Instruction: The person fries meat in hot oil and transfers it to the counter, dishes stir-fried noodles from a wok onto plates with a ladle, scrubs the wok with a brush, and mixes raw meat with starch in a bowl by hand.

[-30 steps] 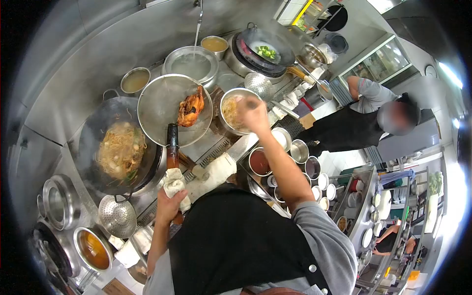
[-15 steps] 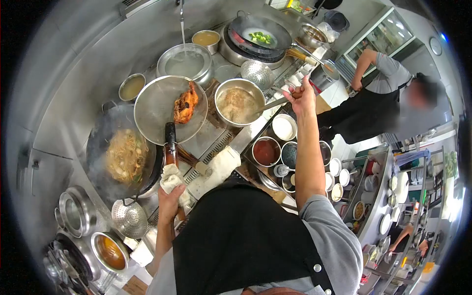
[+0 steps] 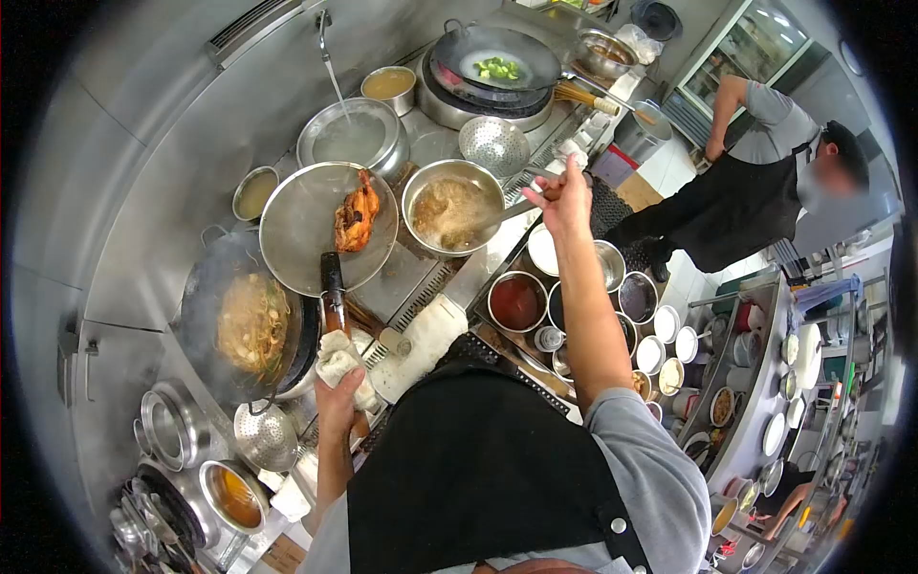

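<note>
My left hand (image 3: 336, 402) is closed around a white cloth (image 3: 340, 362) wrapped on the handle of a round mesh strainer (image 3: 292, 225). A browned piece of fried poultry (image 3: 356, 215) lies in the strainer, which is held above the stove between the wok and the pot. My right hand (image 3: 566, 199) grips the handle end of a ladle (image 3: 502, 218), its index finger stretched out. The ladle's bowl is down in a steel pot (image 3: 453, 167) of bubbling brown liquid. Left of the strainer, a steaming wok (image 3: 206, 287) holds noodles (image 3: 253, 320).
A second wok (image 3: 535, 72) with green vegetables sits at the back. Water runs from a tap (image 3: 325, 43) into a basin (image 3: 311, 143). Sauce containers (image 3: 517, 301) stand under my right forearm. A perforated ladle (image 3: 493, 143) lies behind the pot. A co-worker (image 3: 746, 182) stands at the right.
The whole view has shifted slightly. The poultry stays in the strainer, and both hands keep their holds. The liquid in the pot looks more stirred up. The co-worker's head has turned somewhat.
</note>
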Motion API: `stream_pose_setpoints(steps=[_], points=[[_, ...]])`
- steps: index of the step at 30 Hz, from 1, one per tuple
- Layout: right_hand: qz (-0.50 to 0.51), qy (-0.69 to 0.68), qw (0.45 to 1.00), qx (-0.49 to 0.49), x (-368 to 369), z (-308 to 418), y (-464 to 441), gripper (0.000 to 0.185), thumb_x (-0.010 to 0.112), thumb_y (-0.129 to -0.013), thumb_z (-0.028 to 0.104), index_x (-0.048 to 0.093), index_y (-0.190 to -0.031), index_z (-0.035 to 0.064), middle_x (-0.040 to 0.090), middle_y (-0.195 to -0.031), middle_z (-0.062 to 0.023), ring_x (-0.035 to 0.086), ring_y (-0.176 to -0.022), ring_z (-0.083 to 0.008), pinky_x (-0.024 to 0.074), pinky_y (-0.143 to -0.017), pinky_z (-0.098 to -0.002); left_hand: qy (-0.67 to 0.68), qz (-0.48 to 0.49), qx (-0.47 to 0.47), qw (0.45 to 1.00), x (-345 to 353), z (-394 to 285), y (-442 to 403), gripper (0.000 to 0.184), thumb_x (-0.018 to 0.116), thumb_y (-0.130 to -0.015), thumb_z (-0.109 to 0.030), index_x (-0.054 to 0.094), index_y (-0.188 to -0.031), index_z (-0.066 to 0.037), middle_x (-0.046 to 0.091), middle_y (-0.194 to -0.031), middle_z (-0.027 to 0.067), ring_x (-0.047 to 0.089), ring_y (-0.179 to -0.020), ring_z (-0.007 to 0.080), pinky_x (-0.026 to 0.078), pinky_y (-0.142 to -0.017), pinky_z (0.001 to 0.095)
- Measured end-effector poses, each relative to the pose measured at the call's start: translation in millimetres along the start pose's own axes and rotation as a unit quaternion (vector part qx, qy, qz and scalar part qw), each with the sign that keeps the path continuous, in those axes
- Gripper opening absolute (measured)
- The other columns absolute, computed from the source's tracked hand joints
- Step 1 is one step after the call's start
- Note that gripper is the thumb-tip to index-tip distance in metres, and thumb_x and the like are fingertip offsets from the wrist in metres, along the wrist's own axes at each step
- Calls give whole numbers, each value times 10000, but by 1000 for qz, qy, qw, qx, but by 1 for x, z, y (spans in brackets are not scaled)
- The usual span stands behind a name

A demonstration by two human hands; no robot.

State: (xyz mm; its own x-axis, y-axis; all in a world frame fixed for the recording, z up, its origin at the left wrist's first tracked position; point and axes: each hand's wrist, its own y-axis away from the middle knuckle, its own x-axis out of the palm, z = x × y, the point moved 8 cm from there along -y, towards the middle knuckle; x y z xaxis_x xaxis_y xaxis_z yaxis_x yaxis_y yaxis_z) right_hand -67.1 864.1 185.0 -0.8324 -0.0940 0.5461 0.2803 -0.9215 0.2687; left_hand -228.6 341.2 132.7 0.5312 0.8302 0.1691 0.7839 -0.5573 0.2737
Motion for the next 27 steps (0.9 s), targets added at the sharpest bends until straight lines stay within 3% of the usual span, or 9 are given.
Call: stream_pose_setpoints(steps=[2, 5, 10, 14, 16, 19, 21, 22, 27], points=[[26, -42, 999, 7, -20, 5, -9, 517, 610, -1034, 541, 482, -753, 127, 491, -680, -43, 650, -784, -264, 626, -745, -615, -10, 1, -5, 1000, 1, 2, 1, 514, 816, -864, -122, 606, -1318, -6, 681, -1156, 36, 651, -1021, 141, 526, -919, 312], [15, -53, 998, 10, -36, 25, -3, 565, 609, -1022, 582, 469, -665, 167, 519, -651, -37, 642, -850, -319, 605, -777, -568, -17, -6, -9, 1000, 7, -1, 3, 499, 819, -863, -127, 617, -1304, -8, 684, -1152, 34, 651, -1021, 139, 525, -921, 311], [43, -70, 997, 8, -54, 44, 13, 582, 567, -1039, 585, 452, -679, 143, 491, -671, -37, 683, -853, -289, 648, -667, -518, -19, -11, -6, 1000, 13, -6, 4, 454, 810, -872, -138, 638, -1272, -11, 687, -1132, 22, 651, -1009, 134, 523, -913, 306], [192, -12, 980, -52, -29, 48, 38, 578, 554, -1051, 560, 448, -688, 124, 474, -692, -43, 692, -886, -292, 669, -599, -464, -35, -4, 7, 999, 13, -7, 2, 432, 797, -884, -138, 642, -1268, -15, 689, -1128, 11, 647, -1003, 125, 522, -907, 303], [308, 40, 945, -100, -2, 49, 70, 558, 571, -1055, 517, 507, -729, 69, 469, -690, -48, 695, -922, -296, 685, -590, -449, -32, 0, 15, 999, 12, -9, 1, 420, 795, -886, -137, 649, -1260, -15, 691, -1125, 9, 646, -1002, 122, 522, -906, 302], [422, 163, 874, -176, 30, 47, 121, 510, 666, -1024, 438, 603, -780, -6, 605, -770, -106, 701, -860, -289, 663, -617, -393, -46, -6, 14, 999, 11, -12, 1, 387, 796, -891, -137, 667, -1235, -15, 704, -1110, 15, 653, -989, 120, 529, -895, 305], [448, 241, 845, -168, 50, 43, 154, 487, 680, -1024, 386, 604, -759, -16, 648, -816, -113, 695, -828, -243, 603, -666, -327, -37, -10, 15, 999, 12, -17, 4, 373, 802, -895, -145, 678, -1219, -7, 716, -1094, 27, 664, -967, 127, 540, -871, 309], [493, 286, 788, -233, 61, 41, 165, 464, 683, -1023, 331, 592, -737, -23, 647, -784, -85, 657, -781, -190, 525, -685, -308, -33, -12, 15, 999, 9, -18, 6, 373, 802, -895, -145, 678, -1219, -7, 716, -1094, 27, 664, -967, 127, 540, -871, 309], [510, 375, 719, -286, 92, 36, 210, 338, 774, -898, 102, 534, -681, 4, 542, -676, -93, 541, -655, -251, 421, -611, -371, -29, 7, 5, 1000, 8, -31, 16, 370, 805, -902, -158, 674, -1207, 7, 721, -1084, 38, 672, -950, 132, 552, -845, 315]])
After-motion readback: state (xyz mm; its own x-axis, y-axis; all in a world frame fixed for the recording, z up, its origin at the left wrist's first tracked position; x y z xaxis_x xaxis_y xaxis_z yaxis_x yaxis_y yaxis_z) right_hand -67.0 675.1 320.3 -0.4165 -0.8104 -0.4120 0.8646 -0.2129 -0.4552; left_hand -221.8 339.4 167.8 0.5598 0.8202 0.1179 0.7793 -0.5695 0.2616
